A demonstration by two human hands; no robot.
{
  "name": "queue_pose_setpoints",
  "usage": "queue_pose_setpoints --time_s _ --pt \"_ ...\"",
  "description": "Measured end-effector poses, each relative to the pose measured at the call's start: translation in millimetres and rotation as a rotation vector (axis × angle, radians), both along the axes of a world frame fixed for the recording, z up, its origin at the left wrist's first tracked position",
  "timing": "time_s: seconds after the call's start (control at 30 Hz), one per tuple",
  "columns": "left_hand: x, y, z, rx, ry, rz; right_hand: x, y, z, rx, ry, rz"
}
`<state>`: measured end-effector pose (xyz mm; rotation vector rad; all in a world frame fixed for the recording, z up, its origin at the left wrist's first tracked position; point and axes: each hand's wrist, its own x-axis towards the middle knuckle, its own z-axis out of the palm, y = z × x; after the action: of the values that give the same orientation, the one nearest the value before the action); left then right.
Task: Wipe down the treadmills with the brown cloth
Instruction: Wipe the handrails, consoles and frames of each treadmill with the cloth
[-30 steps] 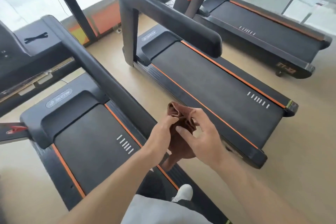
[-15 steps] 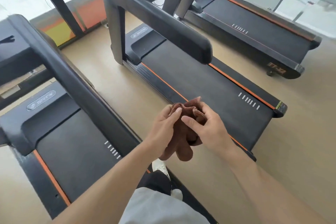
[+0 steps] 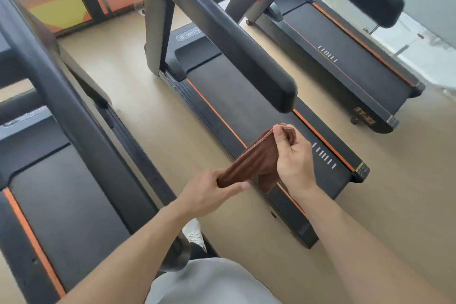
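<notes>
Three treadmills are seen side by side; the middle treadmill [image 3: 259,116] serves as landmark. No surface is being wiped, so the wiping is judged not yet under way here. Above its near edge the brown cloth [image 3: 254,163] is stretched, pinched by the right hand [image 3: 293,158] and gripped by the left hand [image 3: 209,192], held apart.

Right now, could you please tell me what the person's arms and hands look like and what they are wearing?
Both arms are bare from elbow to wrist, with no sleeves in view. The left hand and right hand wear no gloves, and no rings, watch or bracelet show. Lower down, light grey clothing and a white shoe are visible.
</notes>
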<state>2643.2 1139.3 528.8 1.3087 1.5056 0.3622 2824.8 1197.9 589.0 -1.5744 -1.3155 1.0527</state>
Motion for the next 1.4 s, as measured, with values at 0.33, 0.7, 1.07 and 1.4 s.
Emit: queue_pose_setpoints --time_s 0.33,0.7,1.07,1.4 --pt "22.6 46.6 -6.0 -0.032 -0.219 0.359 5.9 69.0 -15.0 -0.032 -0.119 0.106" --pt "114.8 164.1 -24.0 0.004 -0.1 0.551 122.5 229.7 -14.2 -0.056 -0.114 0.501" --pt "149.8 300.6 53.3 0.542 0.344 1.388 109.9 423.5 22.1 0.035 -0.359 0.649" --pt "219.4 368.2 -43.1 0.074 0.046 1.36 81.4 381.5 -90.8 -0.607 -0.225 0.956"
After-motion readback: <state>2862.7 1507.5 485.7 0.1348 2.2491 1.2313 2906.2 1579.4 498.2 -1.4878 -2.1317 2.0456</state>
